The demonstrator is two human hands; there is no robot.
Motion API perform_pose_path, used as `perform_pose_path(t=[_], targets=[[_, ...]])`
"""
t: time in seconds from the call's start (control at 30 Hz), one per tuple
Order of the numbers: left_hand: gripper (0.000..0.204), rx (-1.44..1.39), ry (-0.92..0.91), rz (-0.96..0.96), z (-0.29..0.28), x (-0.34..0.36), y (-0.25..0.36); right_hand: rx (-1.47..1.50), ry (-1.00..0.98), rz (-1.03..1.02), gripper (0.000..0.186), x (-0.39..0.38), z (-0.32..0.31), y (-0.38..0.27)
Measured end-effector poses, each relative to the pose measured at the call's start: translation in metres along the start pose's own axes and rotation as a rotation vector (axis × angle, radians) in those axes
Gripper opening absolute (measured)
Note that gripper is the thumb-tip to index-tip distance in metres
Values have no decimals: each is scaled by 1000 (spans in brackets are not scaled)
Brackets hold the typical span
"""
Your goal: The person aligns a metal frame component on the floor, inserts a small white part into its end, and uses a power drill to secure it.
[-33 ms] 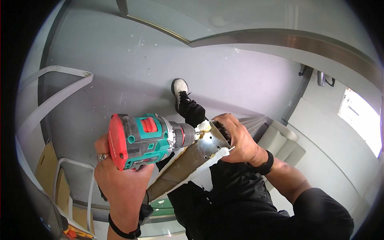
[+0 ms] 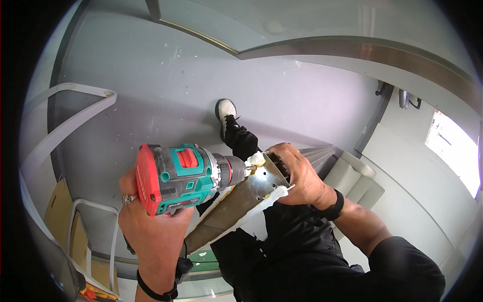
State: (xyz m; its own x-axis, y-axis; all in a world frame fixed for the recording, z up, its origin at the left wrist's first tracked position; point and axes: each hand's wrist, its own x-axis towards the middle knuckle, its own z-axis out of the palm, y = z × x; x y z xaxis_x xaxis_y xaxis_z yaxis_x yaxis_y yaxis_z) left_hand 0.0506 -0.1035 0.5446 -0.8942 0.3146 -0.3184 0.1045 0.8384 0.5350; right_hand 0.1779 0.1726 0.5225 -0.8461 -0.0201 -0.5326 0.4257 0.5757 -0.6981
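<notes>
My left hand (image 2: 156, 231) is wrapped round the grip of a teal, red and black cordless drill (image 2: 188, 173), seen from above. Its chuck points right, and the bit's end meets the upper edge of a long metal channel (image 2: 236, 201). A whitish lump (image 2: 256, 159) of dried filler or foam sits right at that spot. Ragged white residue runs along the channel's edges, and several small holes pierce its end plate. My right hand (image 2: 302, 176) grips the channel's right end, thumb and fingers on either side. The channel slants down to the left, past my left wrist.
Grey floor (image 2: 151, 80) with scattered white crumbs lies below. A white tubular rail (image 2: 83, 113) and a ladder with wooden treads (image 2: 79, 236) stand at left. Metal-framed panels (image 2: 347, 46) cross the top. Pale cushion-like blocks (image 2: 349, 173) lie by the right wall.
</notes>
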Motion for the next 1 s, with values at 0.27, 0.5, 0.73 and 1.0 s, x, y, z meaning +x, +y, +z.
perform_pose_path(t=[0.27, 0.5, 0.73, 1.0], targets=[[68, 8, -39, -175, -1, -4, 15, -21, -19, -1, 77, 1, -1, 1], [60, 65, -48, -116, -4, 3, 20, -7, 15, -24, 75, 3, 3, 6], [59, 46, -42, -163, -3, 0, 20, -10, 19, -24, 73, 4, 6, 6], [60, 56, -69, -224, -4, 2, 26, -17, 18, -19, 77, 7, 6, 8]])
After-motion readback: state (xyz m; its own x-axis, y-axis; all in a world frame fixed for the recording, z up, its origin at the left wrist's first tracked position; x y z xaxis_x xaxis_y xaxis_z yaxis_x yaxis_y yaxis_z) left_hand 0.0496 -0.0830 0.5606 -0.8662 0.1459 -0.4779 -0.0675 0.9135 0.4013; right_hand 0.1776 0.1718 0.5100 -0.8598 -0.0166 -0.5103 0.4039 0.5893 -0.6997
